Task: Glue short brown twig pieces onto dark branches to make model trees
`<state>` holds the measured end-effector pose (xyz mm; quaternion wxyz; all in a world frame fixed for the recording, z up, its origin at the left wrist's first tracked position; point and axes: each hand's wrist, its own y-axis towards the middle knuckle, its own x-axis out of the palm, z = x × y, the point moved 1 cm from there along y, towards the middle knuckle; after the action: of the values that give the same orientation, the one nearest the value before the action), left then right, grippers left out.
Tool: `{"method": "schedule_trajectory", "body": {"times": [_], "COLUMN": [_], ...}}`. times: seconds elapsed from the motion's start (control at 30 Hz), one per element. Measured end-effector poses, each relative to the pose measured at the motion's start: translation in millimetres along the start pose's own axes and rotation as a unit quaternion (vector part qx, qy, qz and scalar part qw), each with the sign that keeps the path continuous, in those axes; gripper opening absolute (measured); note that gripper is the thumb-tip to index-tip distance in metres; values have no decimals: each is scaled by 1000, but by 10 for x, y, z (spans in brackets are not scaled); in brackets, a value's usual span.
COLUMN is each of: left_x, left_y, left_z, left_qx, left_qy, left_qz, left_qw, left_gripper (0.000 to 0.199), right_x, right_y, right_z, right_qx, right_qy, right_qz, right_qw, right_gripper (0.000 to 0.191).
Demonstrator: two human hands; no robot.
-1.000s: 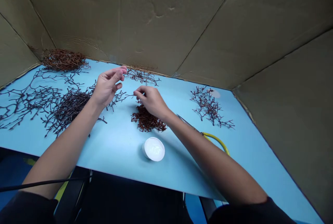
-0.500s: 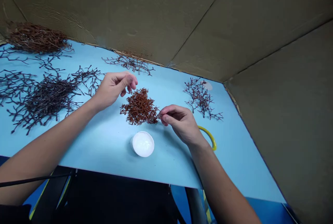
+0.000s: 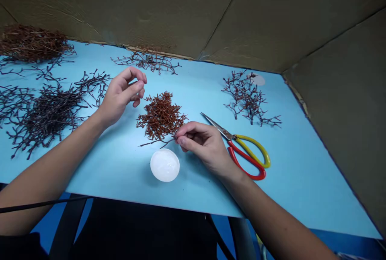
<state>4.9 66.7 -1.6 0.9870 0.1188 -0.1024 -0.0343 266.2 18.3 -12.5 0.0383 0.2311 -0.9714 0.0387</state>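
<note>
My right hand (image 3: pixel 202 141) pinches a thin dark forked twig (image 3: pixel 153 142) between thumb and fingertips; its prongs point left, just above the white cup (image 3: pixel 165 165), which has something pale and glossy in it. Behind the twig lies a heap of short reddish-brown twig pieces (image 3: pixel 163 115). To the heap's upper left, my left hand (image 3: pixel 123 93) hovers over the table with fingers curled and thumb close to the index fingertip. Whether a small piece sits in that pinch cannot be made out.
Scissors (image 3: pixel 232 136) with one red and one yellow handle lie beside my right wrist. Branched twigs (image 3: pixel 247 97) rest at the right, near a pale disc (image 3: pixel 256 79). Dark twigs (image 3: pixel 51 111) and a brown pile (image 3: pixel 33 44) fill the left. Cardboard walls (image 3: pixel 150 6) border the blue table (image 3: pixel 295 171).
My right hand now shows a forked twig pointing left over the front of the heap. My left hand has moved a little left, away from the heap. The scissors have come into full view.
</note>
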Motion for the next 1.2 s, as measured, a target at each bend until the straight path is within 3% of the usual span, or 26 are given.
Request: {"method": "schedule_trajectory", "body": {"times": [0.13,0.3,0.7,1.0,1.2], "left_x": [-22,-23,-43,-48,-49], "left_y": [10,14,11,3,2], "left_z": [-22,-16,-54,-76,-62], "left_qx": [40,24,53,44,42], "left_qy": [54,52,99,133,138], "left_qz": [14,29,35,37,37], "left_qw": [998,998,993,990,989], "left_gripper": [19,4,15,5,9], "right_x": [-15,-9,-6,11,21], "right_y": [-28,-50,-37,-37,-46], "right_z": [-21,-35,-29,-31,-45], "right_qx": [-22,-32,-33,-36,-31], "right_qy": [-47,-99,-116,-123,-117], "right_qz": [-6,-47,-56,-65,-74], "right_qw": [999,993,991,990,990], "right_gripper": [25,18,11,9,10]}}
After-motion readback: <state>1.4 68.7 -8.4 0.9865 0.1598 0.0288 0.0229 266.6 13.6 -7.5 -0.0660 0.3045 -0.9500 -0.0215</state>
